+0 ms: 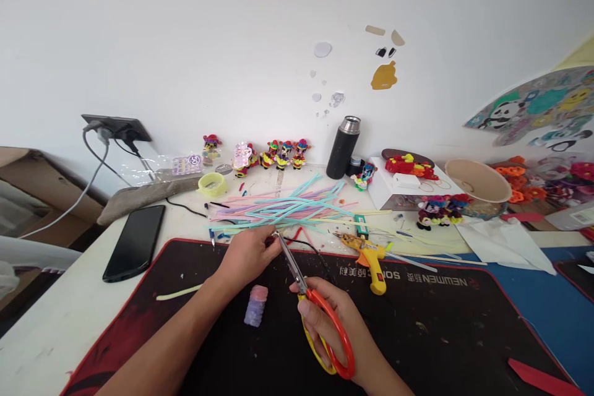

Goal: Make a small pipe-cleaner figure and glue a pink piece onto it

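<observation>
My right hand (pixel 336 322) grips a pair of scissors (pixel 328 315) with red and yellow handles, the blades pointing up and left. At the blade tips, my left hand (pixel 248 253) is closed in a pinch; what its fingers hold is too small and hidden to name. Just beyond that hand lies a loose heap of pastel pipe cleaners (pixel 283 207). A short coiled pink and purple fuzzy piece (pixel 256 306) rests on the black desk mat (pixel 394 334) between my forearms. One pale yellow pipe cleaner (pixel 179 292) partly disappears behind my left forearm.
A yellow glue gun (pixel 371 260) lies right of the scissors. At left is a black phone (pixel 134 241). Along the wall stand small fuzzy dolls (pixel 284 154), a black thermos (pixel 343 148) and a white box (pixel 394 189). A yellow tape roll (pixel 212 184) sits behind.
</observation>
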Motion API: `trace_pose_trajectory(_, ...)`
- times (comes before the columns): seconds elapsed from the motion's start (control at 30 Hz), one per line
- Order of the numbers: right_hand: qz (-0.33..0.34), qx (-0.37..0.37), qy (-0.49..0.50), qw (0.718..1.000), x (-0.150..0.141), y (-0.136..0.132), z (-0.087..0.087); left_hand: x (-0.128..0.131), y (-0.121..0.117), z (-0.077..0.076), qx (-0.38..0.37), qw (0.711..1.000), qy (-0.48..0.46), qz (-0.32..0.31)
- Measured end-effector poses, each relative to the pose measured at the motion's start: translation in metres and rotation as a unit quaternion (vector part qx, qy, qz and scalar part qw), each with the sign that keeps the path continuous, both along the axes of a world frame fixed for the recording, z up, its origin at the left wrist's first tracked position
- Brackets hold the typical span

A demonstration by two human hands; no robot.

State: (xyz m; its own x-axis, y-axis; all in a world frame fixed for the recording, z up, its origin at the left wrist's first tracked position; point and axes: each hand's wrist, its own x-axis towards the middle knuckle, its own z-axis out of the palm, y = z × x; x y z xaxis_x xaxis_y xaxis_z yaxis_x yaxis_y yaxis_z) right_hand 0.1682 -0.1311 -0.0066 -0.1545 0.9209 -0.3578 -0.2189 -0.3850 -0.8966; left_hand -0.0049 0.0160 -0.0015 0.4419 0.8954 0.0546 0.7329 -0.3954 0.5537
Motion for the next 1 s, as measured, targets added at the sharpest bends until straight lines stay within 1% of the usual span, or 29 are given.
trace_pose_trajectory(0.17, 0.001, -0.001, 0.004, 1.000, 0.000, 0.001, 0.000, 0.001, 0.000, 0.000, -0.001, 1.000, 0.011, 0.002)
trace_pose_trajectory(0.27, -0.002, -0.002, 0.004, 1.000, 0.000, 0.001, 0.000, 0.002, 0.002, -0.002, -0.022, 0.999, 0.018, 0.020)
trace_pose_trajectory(0.33, -0.008, 0.002, 0.000, 1.000, 0.001, 0.001, 0.000, 0.001, 0.005, -0.006, -0.038, 0.999, 0.005, 0.034)
trace_pose_trajectory(0.4, -0.013, 0.003, -0.007, 1.000, 0.001, 0.001, 0.000, -0.001, 0.008, -0.009, -0.046, 0.997, -0.030, 0.045)
trace_pose_trajectory(0.53, -0.023, -0.002, -0.021, 1.000, 0.001, 0.001, 0.001, -0.005, 0.012, -0.011, -0.079, 0.984, -0.144, 0.066)
trace_pose_trajectory(0.63, -0.025, 0.006, -0.022, 0.999, 0.000, 0.002, 0.000, -0.007, 0.013, -0.009, -0.096, 0.971, -0.206, 0.075)
trace_pose_trajectory(0.77, -0.024, 0.007, -0.019, 1.000, -0.001, 0.001, 0.000, -0.007, 0.013, -0.004, -0.106, 0.960, -0.252, 0.068)
trace_pose_trajectory(1.0, -0.029, 0.004, -0.031, 0.999, 0.000, 0.000, 0.001, -0.007, 0.010, 0.009, -0.129, 0.952, -0.273, 0.057)
